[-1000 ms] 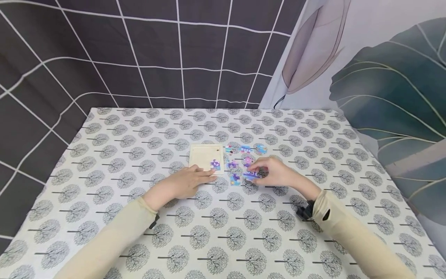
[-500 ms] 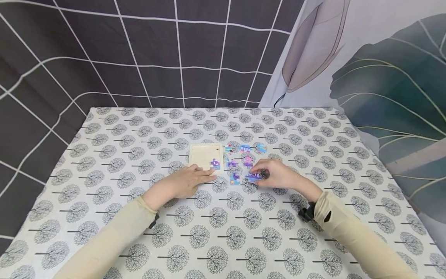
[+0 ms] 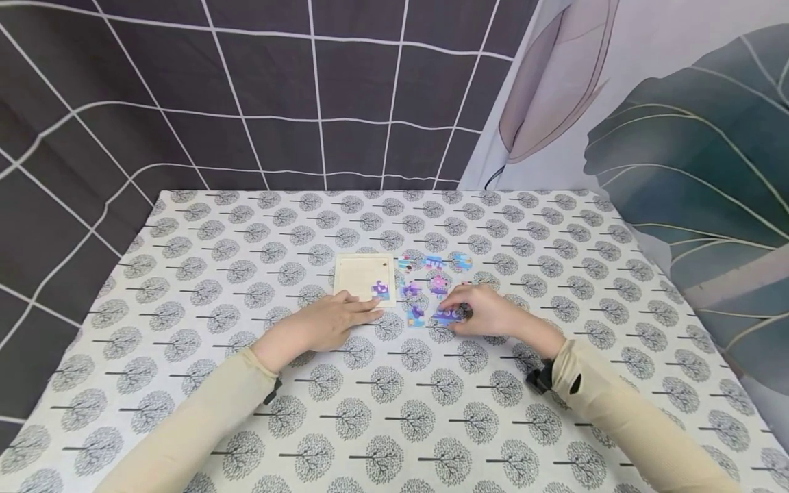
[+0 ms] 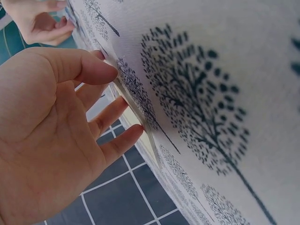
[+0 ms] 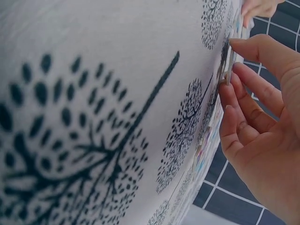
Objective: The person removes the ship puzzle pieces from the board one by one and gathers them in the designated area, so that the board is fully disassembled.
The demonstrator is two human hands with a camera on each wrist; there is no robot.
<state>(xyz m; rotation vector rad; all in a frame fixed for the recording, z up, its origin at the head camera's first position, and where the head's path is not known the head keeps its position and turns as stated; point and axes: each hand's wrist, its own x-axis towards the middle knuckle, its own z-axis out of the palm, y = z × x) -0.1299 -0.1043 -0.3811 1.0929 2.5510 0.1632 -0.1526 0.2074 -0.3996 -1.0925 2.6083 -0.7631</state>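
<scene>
In the head view my left hand (image 3: 325, 320) rests at the near edge of a pale square puzzle tray (image 3: 354, 269). Its thumb lies along the tray's side and its fingertips touch the rim (image 4: 149, 140) in the left wrist view. One purple-and-blue puzzle piece (image 3: 380, 291) lies in the tray's near right corner. To the right, my right hand (image 3: 483, 311) pinches a purple puzzle piece (image 3: 446, 315) with pale swirls between thumb and fingers, close over the cloth. From the right wrist view that piece (image 5: 228, 65) appears edge-on.
Several loose puzzle pieces lie between tray and right hand: a purple one (image 3: 416, 315), another purple (image 3: 411, 290), a pink one (image 3: 438, 284), and blue ones farther back (image 3: 433, 262). A tree-print cloth (image 3: 394, 383) covers the table. A dark grid curtain (image 3: 271, 82) hangs behind.
My right hand has shifted slightly to the right with the purple puzzle piece, which now sits farther from the neighbouring purple one and is a little turned. My left hand stays on the tray.
</scene>
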